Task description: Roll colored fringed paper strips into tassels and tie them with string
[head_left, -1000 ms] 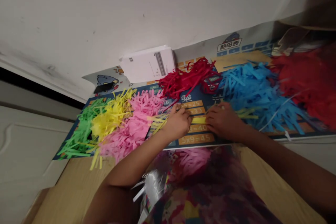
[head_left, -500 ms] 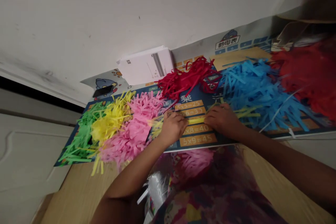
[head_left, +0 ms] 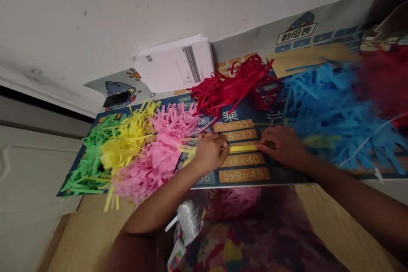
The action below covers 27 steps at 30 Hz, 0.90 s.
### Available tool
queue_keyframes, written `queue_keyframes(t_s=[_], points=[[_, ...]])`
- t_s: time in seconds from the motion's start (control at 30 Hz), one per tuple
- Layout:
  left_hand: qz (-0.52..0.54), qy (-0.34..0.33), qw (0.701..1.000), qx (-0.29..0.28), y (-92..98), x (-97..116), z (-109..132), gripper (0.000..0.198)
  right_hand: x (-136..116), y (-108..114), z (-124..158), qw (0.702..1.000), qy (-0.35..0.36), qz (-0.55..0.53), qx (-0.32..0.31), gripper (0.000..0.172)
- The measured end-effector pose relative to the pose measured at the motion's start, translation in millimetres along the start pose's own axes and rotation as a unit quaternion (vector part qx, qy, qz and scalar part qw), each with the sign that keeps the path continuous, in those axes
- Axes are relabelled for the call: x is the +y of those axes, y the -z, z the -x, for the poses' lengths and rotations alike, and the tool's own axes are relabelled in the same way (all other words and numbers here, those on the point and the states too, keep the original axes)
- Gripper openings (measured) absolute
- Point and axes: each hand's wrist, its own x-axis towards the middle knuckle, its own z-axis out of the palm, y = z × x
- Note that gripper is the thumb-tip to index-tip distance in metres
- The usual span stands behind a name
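Observation:
A narrow band of yellow paper [head_left: 244, 148] stretches between my hands, low over the printed mat [head_left: 204, 179]. My left hand [head_left: 212, 151] is closed around its left end, and loose yellow strips stick out beyond that hand toward the pink paper. The thumb and fingers of my right hand [head_left: 282, 145] pinch the other end. More yellow strips, blurred, show to the right over the blue shredded paper [head_left: 331, 110]. Just beyond my hands lies a dark red paper tassel pile [head_left: 234, 87]. The pink shredded paper [head_left: 159, 148] is left of my left hand.
Yellow [head_left: 124, 148] and green shredded paper [head_left: 91, 157] lie at the left, near a black phone-like object [head_left: 117, 99]. A white box [head_left: 175, 66] leans against the wall. Red paper [head_left: 387, 80] lies far right, past a tan sheet [head_left: 312, 57]. A clear bag [head_left: 189, 223] is below the edge.
The view has shifted and come a little closer. My hands are slightly further apart, with more of the yellow band showing between them; both still hold it.

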Motion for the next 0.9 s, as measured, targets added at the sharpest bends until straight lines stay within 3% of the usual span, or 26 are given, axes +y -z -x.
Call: queue_keyframes(t_s=[0.13,0.2,0.27,0.4,0.5,0.7,0.8,0.9], points=[[-0.017,0.009,1.000,-0.025,2.4,-1,-4,0.012,-4,4,-3,1.000,-0.014,0.005,-0.025,0.010],[-0.036,-0.009,0.999,-0.008,3.5,0,-3,0.008,-11,11,-4,0.999,0.007,0.039,-0.022,0.004],[-0.083,-0.084,0.992,0.031,4.1,4,0,0.009,-20,19,-4,0.993,0.075,0.088,-0.007,0.006],[-0.201,-0.240,0.947,0.078,3.9,14,6,0.020,-35,27,-4,0.959,0.228,0.168,-0.002,0.017],[-0.212,-0.244,0.943,0.075,3.0,20,5,0.024,-35,23,-7,0.950,0.248,0.190,-0.012,0.018],[-0.192,-0.230,0.948,0.107,-4.4,19,-5,0.024,-31,14,-16,0.978,0.155,0.141,0.022,0.011],[-0.197,-0.224,0.944,0.140,-11.3,17,-3,0.023,-41,8,-12,0.968,0.180,0.169,0.043,0.006],[-0.204,-0.222,0.939,0.167,-17.3,15,5,0.023,-48,1,-3,0.956,0.209,0.200,0.046,0.014]])
